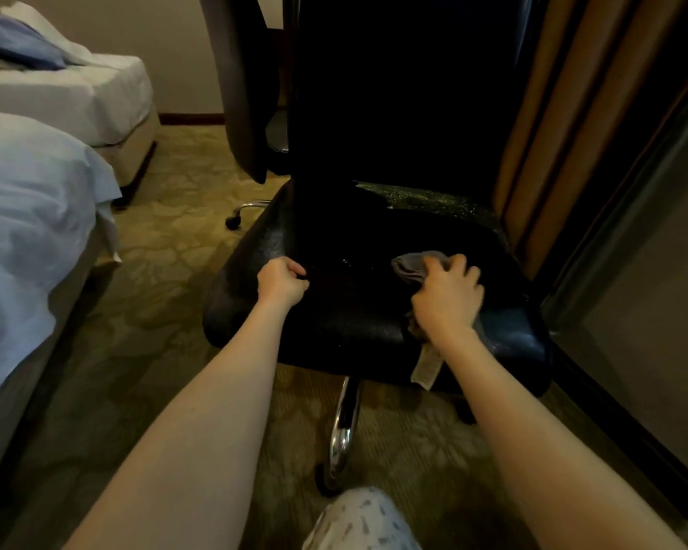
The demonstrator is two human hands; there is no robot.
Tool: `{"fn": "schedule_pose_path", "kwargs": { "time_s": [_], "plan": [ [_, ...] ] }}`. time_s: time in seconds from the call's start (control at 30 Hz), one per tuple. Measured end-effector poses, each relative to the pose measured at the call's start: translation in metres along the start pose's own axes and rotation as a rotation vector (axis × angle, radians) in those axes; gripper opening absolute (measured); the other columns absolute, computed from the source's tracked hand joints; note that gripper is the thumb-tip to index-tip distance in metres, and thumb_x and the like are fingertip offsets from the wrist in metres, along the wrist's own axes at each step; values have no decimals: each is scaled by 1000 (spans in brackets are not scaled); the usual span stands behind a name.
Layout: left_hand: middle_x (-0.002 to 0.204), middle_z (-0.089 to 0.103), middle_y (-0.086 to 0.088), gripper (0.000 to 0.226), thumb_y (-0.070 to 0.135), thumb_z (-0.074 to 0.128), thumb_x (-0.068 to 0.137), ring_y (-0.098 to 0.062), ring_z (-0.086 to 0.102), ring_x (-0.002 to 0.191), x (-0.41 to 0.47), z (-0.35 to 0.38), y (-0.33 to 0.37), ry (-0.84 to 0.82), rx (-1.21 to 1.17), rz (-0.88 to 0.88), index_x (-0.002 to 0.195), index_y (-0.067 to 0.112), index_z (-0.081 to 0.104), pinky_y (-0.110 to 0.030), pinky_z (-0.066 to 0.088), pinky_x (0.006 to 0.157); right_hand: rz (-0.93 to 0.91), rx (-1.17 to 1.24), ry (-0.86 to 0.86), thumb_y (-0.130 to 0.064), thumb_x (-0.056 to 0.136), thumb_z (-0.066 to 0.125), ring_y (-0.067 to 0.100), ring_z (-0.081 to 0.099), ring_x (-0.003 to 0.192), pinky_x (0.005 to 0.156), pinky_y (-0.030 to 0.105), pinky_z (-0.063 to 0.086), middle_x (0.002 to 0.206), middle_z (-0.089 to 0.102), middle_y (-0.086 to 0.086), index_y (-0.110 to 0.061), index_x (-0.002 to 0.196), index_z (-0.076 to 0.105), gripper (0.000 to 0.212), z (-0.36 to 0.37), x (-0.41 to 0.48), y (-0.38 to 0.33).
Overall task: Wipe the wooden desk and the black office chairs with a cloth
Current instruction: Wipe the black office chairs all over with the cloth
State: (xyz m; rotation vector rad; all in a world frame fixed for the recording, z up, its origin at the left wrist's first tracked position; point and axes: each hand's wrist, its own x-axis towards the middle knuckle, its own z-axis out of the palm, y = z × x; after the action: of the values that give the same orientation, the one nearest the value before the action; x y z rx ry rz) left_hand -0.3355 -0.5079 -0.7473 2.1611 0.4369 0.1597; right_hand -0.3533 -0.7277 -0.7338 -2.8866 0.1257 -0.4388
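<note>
Black chair seat [354,311]: pebbled, faintly glossy upholstery, rounded at the front corners, with a speckled worn patch [433,200] along the rear edge. Tall dark backrest [394,93] behind it, surface detail too dim to tell.

Grey cloth [414,267]: soft, bunched, lying on the right half of the seat, with a pale label [427,365] hanging over the front edge.

Right hand [447,297]: fingers curled over the cloth, gripping it and pressing it down onto the upholstery.

Left hand [283,285]: fingers curled tight into a fist on the left half of the seat, nothing visible inside them; probably steadying the chair.

Step in hand, by judgement: wiping the seat. Desk not in view.

Procedure:
- Wipe in overlapping strokes from the rear edge toward the front edge.
- Spread the cloth under a flat palm for wider contact and less bunching.
- Brace with the left hand against swivel on the chrome base [344,426].
- Ease pressure over the worn patch to avoid lifting more flakes.
- Finish along the rounded front corners.
</note>
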Motion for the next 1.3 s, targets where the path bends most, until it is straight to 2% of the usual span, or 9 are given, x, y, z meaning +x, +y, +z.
{"fn": "schedule_pose_path", "kwargs": {
  "time_s": [0.23, 0.33, 0.43, 0.53, 0.67, 0.77, 0.97, 1.1, 1.3],
  "plan": [
    [117, 54, -12, 6, 7, 59, 89, -25, 55, 102, -7, 13, -2, 73, 41, 22, 91, 12, 62, -26, 39, 79, 68, 46, -26, -23, 89, 55, 39, 28, 126, 97, 56, 33, 140, 29, 13, -23, 136, 39, 50, 0, 0, -1],
    [120, 53, -15, 9, 9, 58, 90, -26, 55, 100, -5, 13, -4, 46, 49, 8, 85, 17, 60, -27, 41, 79, 68, 55, -18, -23, 89, 54, 39, 28, 125, 96, 56, 34, 139, 29, 13, -21, 136, 40, 49, 0, 1, 1],
    [119, 54, -14, 9, 11, 58, 91, -25, 56, 100, -3, 12, -5, 7, 44, 13, 85, 18, 61, -26, 41, 77, 49, 67, -50, -40, 89, 49, 40, 27, 125, 95, 56, 33, 140, 27, 14, -23, 136, 39, 51, 0, 3, 1],
    [120, 54, -16, 11, 11, 57, 92, -27, 56, 100, -1, 12, -10, -10, 30, 11, 85, 18, 61, -27, 42, 76, 55, 189, -220, -65, 90, 31, 42, 18, 133, 102, 60, 22, 150, 15, 11, -32, 141, 34, 61, -7, 6, 2],
    [118, 55, -17, 11, 8, 55, 92, -29, 57, 102, 1, 14, -11, 2, 6, 6, 87, 16, 61, -27, 42, 76, 45, 250, -200, -42, 98, 34, 41, 23, 130, 104, 54, 23, 151, 19, 9, -40, 138, 41, 41, -10, 5, 8],
    [119, 54, -18, 12, 7, 54, 93, -30, 57, 101, 0, 17, -11, 25, 12, 6, 87, 16, 60, -29, 42, 78, -21, 167, -139, -27, 92, 48, 41, 28, 125, 102, 51, 30, 149, 22, 11, -37, 142, 36, 52, -6, 1, 8],
    [113, 55, -19, 23, 5, 53, 91, -29, 58, 92, 6, 23, -19, 51, 6, 27, 76, 22, 56, -30, 43, 74, -185, 301, 71, -24, 90, 52, 34, 33, 124, 98, 43, 34, 148, 30, 7, -31, 140, 42, 52, -6, -3, -52],
    [102, 59, -21, 14, 4, 50, 89, -33, 57, 87, 6, 24, -22, 116, 99, 47, 82, 11, 60, -30, 37, 70, -334, 90, -48, -26, 94, 48, 36, 26, 129, 103, 49, 30, 148, 23, 7, -31, 135, 45, 42, 18, 3, -128],
    [104, 60, -16, 17, 0, 54, 87, -26, 60, 84, 8, 24, -26, 121, 76, 82, 84, 15, 61, -27, 41, 71, -277, 47, -171, -24, 94, 51, 37, 21, 133, 105, 53, 28, 149, 22, 4, -33, 135, 45, 43, 34, 20, -126]
  ]
}}
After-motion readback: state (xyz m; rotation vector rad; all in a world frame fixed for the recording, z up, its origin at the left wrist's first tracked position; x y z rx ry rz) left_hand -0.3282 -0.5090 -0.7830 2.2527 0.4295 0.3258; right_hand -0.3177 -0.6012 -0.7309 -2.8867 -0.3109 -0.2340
